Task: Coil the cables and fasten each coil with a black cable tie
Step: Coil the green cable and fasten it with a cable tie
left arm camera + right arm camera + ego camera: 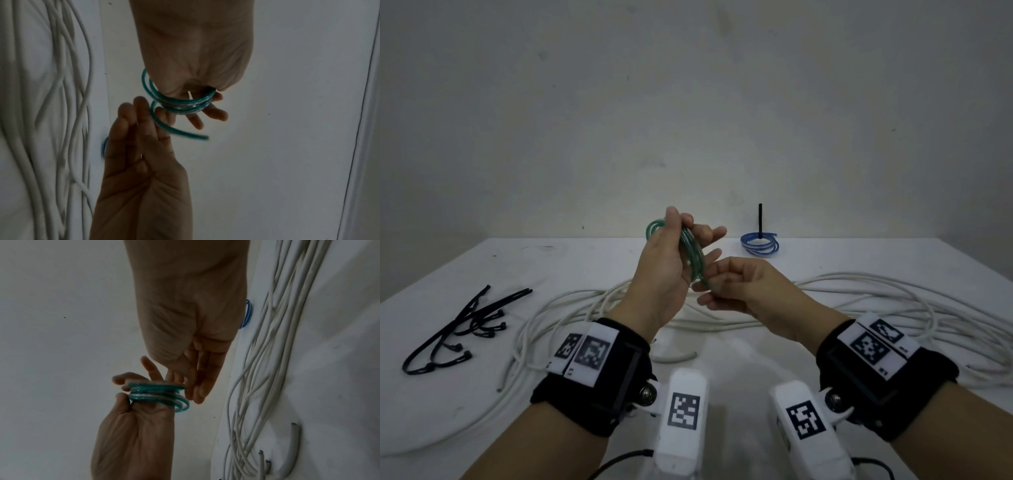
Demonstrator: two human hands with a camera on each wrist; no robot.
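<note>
My left hand [681,236] is raised above the table and grips a small coil of green cable [697,262] between thumb and fingers. In the left wrist view the green coil [185,104] has several turns and a loose tail curving out below it. My right hand [709,291] is just right of the coil and pinches that tail near the coil's lower edge. In the right wrist view the right hand's fingertips [197,391] touch the rim of the green coil [156,394]. A bunch of black cable ties [465,325] lies at the table's left.
Long loose white cables [859,298] sprawl across the white table [585,257] beneath both hands. A blue coil [760,253] lies at the back, with a black tie [760,219] standing up from it. A plain wall stands behind.
</note>
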